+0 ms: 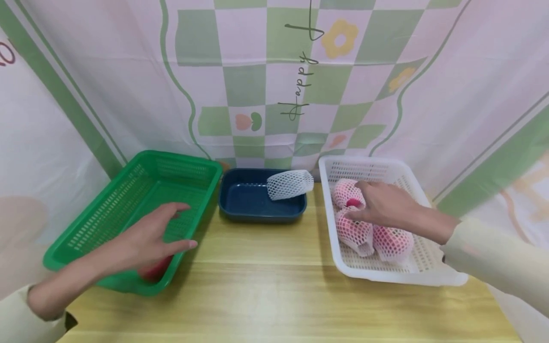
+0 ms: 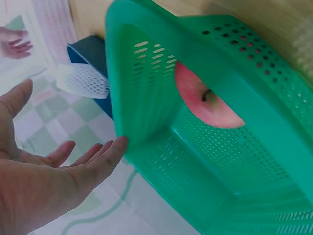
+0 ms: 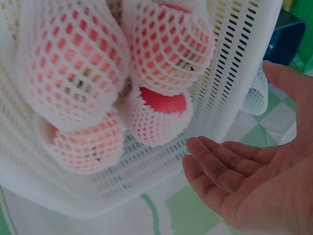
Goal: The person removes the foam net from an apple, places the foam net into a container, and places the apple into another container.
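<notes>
My left hand hovers over the green basket, fingers and thumb spread and holding nothing. A bare red apple lies in the basket's near corner, partly hidden by that hand in the head view. On the right, my right hand reaches over the white basket, fingers loosely extended with nothing in them. Several apples in white foam nets sit in the white basket. One netted apple shows bare red skin at its net's opening, near the fingertips.
Between the baskets stands a dark blue tray, with an empty white foam net lying over its right side. All three containers rest on a wooden table. A green-and-white checked curtain hangs right behind them.
</notes>
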Tool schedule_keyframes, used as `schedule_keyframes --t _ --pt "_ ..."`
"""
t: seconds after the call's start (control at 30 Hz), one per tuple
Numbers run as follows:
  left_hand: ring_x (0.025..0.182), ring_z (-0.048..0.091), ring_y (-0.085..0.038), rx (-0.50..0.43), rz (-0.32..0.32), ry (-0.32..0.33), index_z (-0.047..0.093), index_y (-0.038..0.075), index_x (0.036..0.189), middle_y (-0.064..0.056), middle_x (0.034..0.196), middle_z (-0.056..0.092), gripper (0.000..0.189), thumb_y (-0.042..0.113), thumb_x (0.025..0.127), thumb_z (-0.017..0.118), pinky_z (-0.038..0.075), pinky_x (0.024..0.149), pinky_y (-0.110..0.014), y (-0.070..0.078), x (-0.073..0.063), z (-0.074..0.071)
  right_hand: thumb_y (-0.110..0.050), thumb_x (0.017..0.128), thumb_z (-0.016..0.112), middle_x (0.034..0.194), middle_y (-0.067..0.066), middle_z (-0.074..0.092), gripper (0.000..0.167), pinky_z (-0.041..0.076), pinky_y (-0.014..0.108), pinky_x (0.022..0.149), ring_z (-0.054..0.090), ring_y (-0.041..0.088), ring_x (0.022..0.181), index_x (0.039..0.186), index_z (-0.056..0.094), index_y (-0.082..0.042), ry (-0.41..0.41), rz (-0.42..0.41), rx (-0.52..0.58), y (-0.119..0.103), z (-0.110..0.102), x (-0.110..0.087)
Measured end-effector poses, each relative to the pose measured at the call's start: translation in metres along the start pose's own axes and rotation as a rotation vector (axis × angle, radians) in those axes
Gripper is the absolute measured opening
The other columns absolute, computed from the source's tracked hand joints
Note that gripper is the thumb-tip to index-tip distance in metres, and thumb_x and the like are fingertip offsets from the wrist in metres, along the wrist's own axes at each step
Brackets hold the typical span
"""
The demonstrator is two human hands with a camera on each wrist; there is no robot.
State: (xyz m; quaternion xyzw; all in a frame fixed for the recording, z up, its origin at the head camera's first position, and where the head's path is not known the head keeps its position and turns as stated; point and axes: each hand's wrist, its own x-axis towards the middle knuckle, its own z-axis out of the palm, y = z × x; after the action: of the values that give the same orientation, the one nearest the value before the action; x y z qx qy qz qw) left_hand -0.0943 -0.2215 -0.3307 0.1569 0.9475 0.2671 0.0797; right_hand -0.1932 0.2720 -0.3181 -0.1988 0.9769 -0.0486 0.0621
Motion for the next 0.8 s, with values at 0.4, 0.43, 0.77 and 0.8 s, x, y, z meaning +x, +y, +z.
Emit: schedule_keyframes --t 0.4,0.43,0.77,0.8 --pt "0.136 0.055 -0.046 -0.042 0.033 -0.035 0.039 0.002 0.157 -0.026 0.152 0.051 0.088 0.054 0.096 0.075 0.052 0.104 -0.063 0.023 -0.002 0.009 -0.053 0.082 0.088 0.084 0.007 0.066 0.071 0.055 0.036 0.058 0.059 0.016 0.066 0.110 0.063 0.007 0.013 -0.040 0.069 0.010 0.023 -0.021" --pt "0.135 0.055 -0.045 -0.045 0.039 -0.039 0.039 0.002 0.157 -0.026 0.153 0.051 0.088 0.054 0.096 0.075 0.052 0.104 -0.063 0.024 -0.002 0.010 -0.052 0.081 0.088 0.086 0.009 0.068 0.071 0.056 0.036 0.060 0.061 0.016 0.067 0.110 0.063 0.007 0.014 -0.038 0.079 0.011 0.025 -0.021" --pt "0.139 0.052 -0.047 -0.054 0.056 -0.044 0.040 0.006 0.158 -0.023 0.156 0.049 0.088 0.059 0.095 0.072 0.048 0.108 -0.066 0.030 -0.003 0.017 -0.050 0.079 0.090 0.072 0.003 0.054 0.071 0.042 0.029 0.048 0.048 0.014 0.057 0.112 0.063 0.006 0.010 0.028 0.150 0.014 0.041 -0.027" --pt "0.139 0.052 -0.047 -0.053 0.062 -0.042 0.041 0.006 0.157 -0.023 0.156 0.050 0.088 0.060 0.095 0.072 0.048 0.108 -0.066 0.031 -0.003 0.018 -0.050 0.079 0.091 0.070 0.001 0.051 0.070 0.039 0.028 0.047 0.046 0.013 0.055 0.113 0.063 0.006 0.009 0.037 0.162 0.014 0.043 -0.027"
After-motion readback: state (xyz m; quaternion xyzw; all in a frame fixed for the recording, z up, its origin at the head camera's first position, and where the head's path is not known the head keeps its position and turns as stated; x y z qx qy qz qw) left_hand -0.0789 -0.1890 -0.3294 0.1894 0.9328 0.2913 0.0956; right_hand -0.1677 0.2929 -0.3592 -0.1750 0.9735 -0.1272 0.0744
